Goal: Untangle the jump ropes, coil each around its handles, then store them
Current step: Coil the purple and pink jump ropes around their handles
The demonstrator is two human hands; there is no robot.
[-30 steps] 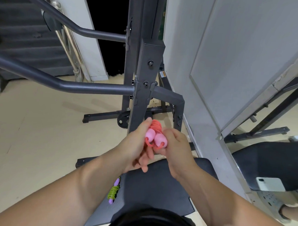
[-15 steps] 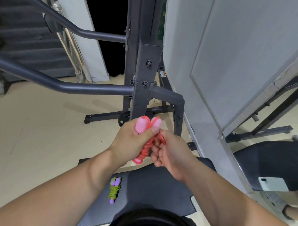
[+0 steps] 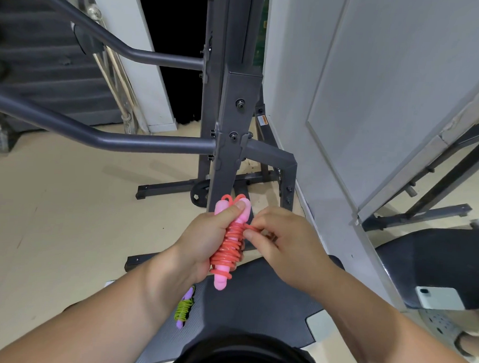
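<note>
My left hand (image 3: pixel 203 240) grips a red jump rope (image 3: pixel 228 248) whose pink handles lie side by side, upright, with the red cord coiled around them. The thumb presses on the handles' top end. My right hand (image 3: pixel 278 238) pinches the loose end of the red cord at the bundle's upper right side. A second jump rope (image 3: pixel 184 310), with purple handles and a green cord wound around them, lies on the black bench pad (image 3: pixel 255 300) below my left wrist.
A dark steel rack upright (image 3: pixel 231 142) with long side bars stands just beyond my hands. A grey door panel (image 3: pixel 374 91) is on the right. A white phone (image 3: pixel 439 298) lies on another black pad at the right. Beige floor stretches left.
The bundle has been turned from pointing at me to upright, handle tops away from me. My right hand has shifted from under the bundle to its upper right, pinching the cord end.
</note>
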